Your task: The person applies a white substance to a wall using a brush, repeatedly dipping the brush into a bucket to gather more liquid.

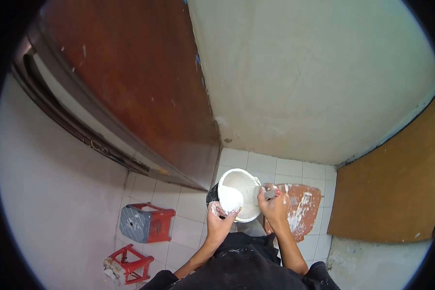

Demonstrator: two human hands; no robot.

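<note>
A bucket (236, 173), dark outside with a white-coated rim and inside, is in front of my body, its mouth tipped up toward me. My left hand (219, 223) is closed at its near left rim, thumb and fingers pinching there beside a smooth white patch (230, 199); white smears mark the fingers. At the right side of the mouth, my right hand (274, 209) is closed around a grey-handled tool (269, 194) with a bit of red by the fingers. The tool's working end points into the bucket, and its kind is not clear. White material coats the bucket's inside.
Beneath my right arm lies a brown board or seat (302, 208) splashed with white. Two red stools stand left on the tiled floor (186, 212): one grey-topped (147, 223), one white-crusted (128, 266). A brown door (145, 72), pale wall (314, 72) and wooden panel (382, 188) surround me.
</note>
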